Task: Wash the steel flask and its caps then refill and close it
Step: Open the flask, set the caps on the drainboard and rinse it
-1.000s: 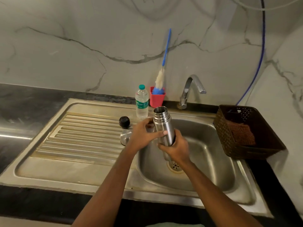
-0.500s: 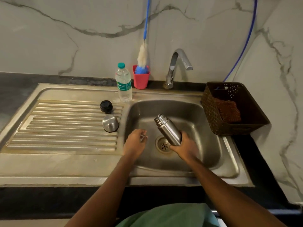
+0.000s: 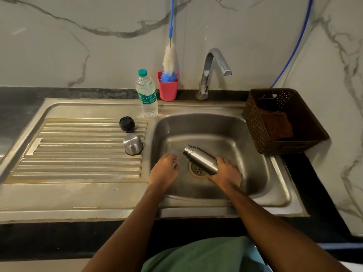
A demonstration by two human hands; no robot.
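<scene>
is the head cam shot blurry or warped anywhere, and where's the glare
Head view: mostly sharp, slight smear at the fingertips of the left hand, near the flask; wide-angle bowing curves the sink front edge; soft highlights on the steel cap and tap; light dim and warm.

Non-task items around the sink: locate these along the rear and right side.
At the rear, against the marble wall (image 3: 78, 46), you will find a red cup (image 3: 168, 91) standing upright on the dark tabletop (image 3: 19, 107). It holds a bottle brush (image 3: 169, 57) with white and blue bristles, its blue handle leaning on the wall. To your right, note a brown perforated basket (image 3: 253, 122) on the tabletop, with a brown cloth (image 3: 278, 124) inside. A blue hose (image 3: 297, 46) runs down the wall and ends behind the basket.
</scene>
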